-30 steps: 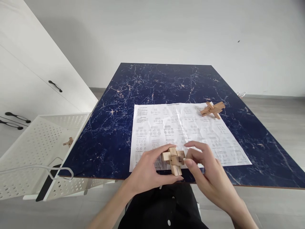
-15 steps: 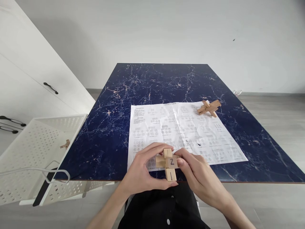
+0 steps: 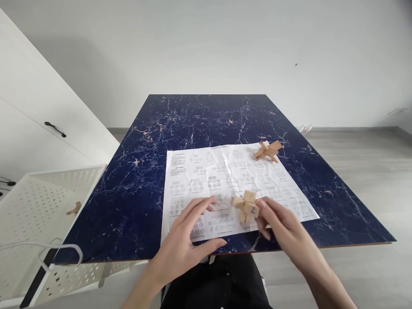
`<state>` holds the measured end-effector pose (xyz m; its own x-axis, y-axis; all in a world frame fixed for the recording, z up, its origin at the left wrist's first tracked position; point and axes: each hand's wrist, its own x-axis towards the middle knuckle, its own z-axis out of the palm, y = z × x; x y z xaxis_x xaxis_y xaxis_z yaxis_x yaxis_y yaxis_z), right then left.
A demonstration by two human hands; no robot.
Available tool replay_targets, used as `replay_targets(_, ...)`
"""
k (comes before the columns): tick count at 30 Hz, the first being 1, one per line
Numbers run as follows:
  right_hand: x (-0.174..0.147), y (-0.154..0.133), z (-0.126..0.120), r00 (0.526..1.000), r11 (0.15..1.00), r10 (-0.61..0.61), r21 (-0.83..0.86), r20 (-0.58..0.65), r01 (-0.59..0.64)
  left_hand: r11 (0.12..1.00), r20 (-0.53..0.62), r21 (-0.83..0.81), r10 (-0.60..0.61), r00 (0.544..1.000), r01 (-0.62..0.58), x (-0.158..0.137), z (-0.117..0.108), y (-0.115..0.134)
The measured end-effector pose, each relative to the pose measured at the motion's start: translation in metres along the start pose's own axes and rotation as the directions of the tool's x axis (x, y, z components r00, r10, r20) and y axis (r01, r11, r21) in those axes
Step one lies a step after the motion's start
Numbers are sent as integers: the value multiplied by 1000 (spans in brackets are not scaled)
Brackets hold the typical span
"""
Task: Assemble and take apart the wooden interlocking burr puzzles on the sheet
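Note:
A light wooden interlocking puzzle (image 3: 247,207), made of crossed blocks with a "2" inked on one end, is held up by my right hand (image 3: 285,223). Thumb and fingers pinch it at its right side, above the printed sheet. My left hand (image 3: 189,234) is apart from the puzzle, to its left, with thumb and fingers spread and nothing between them. Under both hands lies a creased white instruction sheet (image 3: 180,184) with rows of small diagrams. On its far right corner rests a second, browner wooden puzzle (image 3: 269,151) with a mark on one end.
The dark blue marble-patterned table (image 3: 135,201) ends close to my body. At the left stands a white perforated basket (image 3: 54,193) with a wooden piece (image 3: 74,209) in it and a white cable (image 3: 64,246) near it. Behind is a white cabinet (image 3: 38,107).
My left hand has let go of the puzzle and opened. My right hand has carried it slightly right and turned it. The camera view has shifted, so the table appears further left.

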<state>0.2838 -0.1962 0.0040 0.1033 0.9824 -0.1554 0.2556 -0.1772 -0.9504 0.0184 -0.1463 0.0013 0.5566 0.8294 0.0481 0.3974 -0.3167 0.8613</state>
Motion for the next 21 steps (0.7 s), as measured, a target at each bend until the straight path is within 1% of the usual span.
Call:
replay_targets(1, 3, 5, -9, 995, 998, -21, -56, -93, 16, 999, -25, 36, -20, 999, 21, -3, -3, -2)
replay_targets(2, 7, 9, -17, 977, 993, -38, -115, -211, 14, 996, -43, 82, -36, 998, 39, -6, -6, -5)
replay_targets(4, 16, 18, -34, 898, 973, -46, -222, -438, -59, 981, -90, 189, -34, 995, 50, -13, -13, -13)
replay_targets(5, 21, 21, -41, 853, 961, -47, -256, -519, -103, 969, -114, 242, -22, 993, 49, -15, -16, -17)
replay_targets(7, 32, 28, -52, 789, 944, -60, -292, -612, -154, 936, -169, 349, 16, 985, 45, -20, -23, -28)
replay_targets(9, 42, 34, -59, 748, 938, -61, -293, -661, -182, 892, -202, 449, 42, 979, 55, -23, -29, -38)
replay_targets(10, 45, 36, -60, 742, 941, -52, -282, -668, -188, 872, -219, 484, 44, 975, 69, -23, -31, -42)
replay_targets(12, 47, 39, -59, 749, 947, -25, -256, -662, -194, 846, -246, 524, 40, 968, 99, -24, -33, -48)
replay_targets(14, 42, 41, -51, 751, 954, -15, -233, -660, -186, 832, -276, 540, 31, 961, 129, -23, -34, -52)
replay_targets(15, 37, 42, -45, 736, 957, -24, -227, -677, -178, 827, -294, 543, 25, 955, 146, -23, -34, -53)
replay_targets(16, 31, 43, -38, 723, 967, -44, -213, -689, -144, 822, -313, 546, 21, 950, 162, -23, -34, -53)
replay_targets(17, 24, 43, -30, 733, 977, -71, -194, -677, -85, 817, -330, 549, 18, 944, 176, -23, -34, -53)
replay_targets(19, 14, 44, -17, 805, 975, -141, -224, -576, 11, 811, -360, 551, 19, 933, 196, -22, -34, -53)
replay_targets(20, 10, 44, -12, 849, 964, -172, -263, -499, 41, 808, -371, 553, 22, 928, 201, -22, -33, -53)
replay_targets(21, 8, 43, -9, 883, 951, -198, -302, -426, 68, 807, -378, 554, 23, 926, 206, -22, -33, -53)
